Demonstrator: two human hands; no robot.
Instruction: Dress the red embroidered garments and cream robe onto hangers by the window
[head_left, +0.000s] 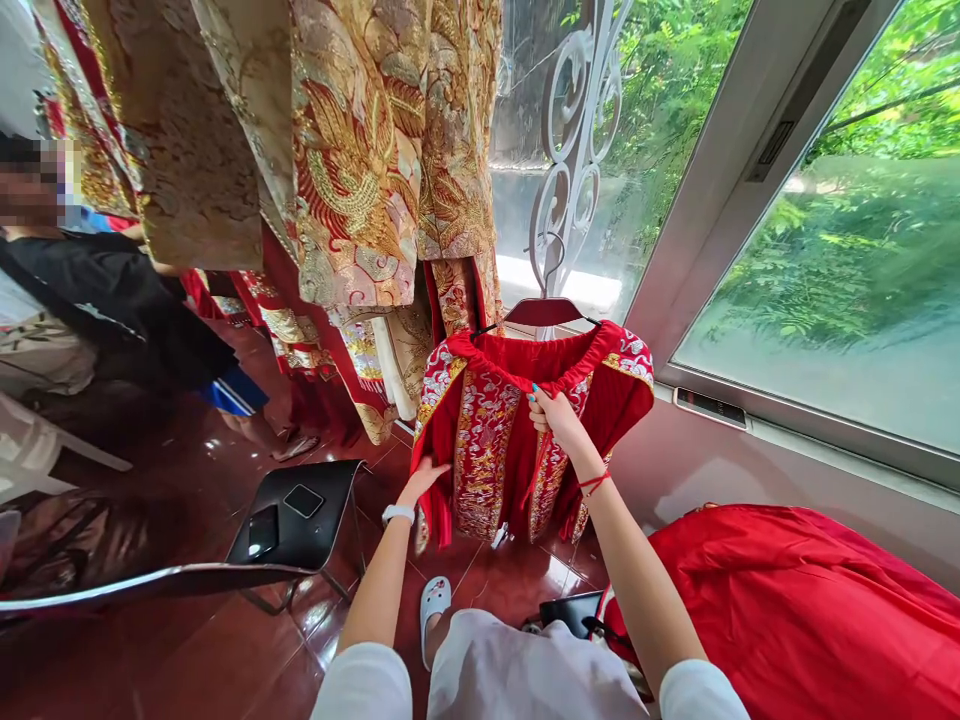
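Observation:
A red embroidered skirt (484,450) with white and gold patterned panels hangs on a dark red clothes hanger (544,312) by the window. My right hand (556,418) is closed on the front of its gathered waistband, blue nails showing. Lower down, my left hand (426,482) lies against the skirt's left side, fingers stretched toward the red pleats; some fingers are hidden. The hanger's hook reaches up to a white scrolled metal grille (577,120).
Gold embroidered garments (356,150) hang at upper left. A black chair (330,500) holds two dark flat devices. Red cloth (810,600) is heaped at right. A phone (709,408) lies on the windowsill. Another person (112,300) is at far left.

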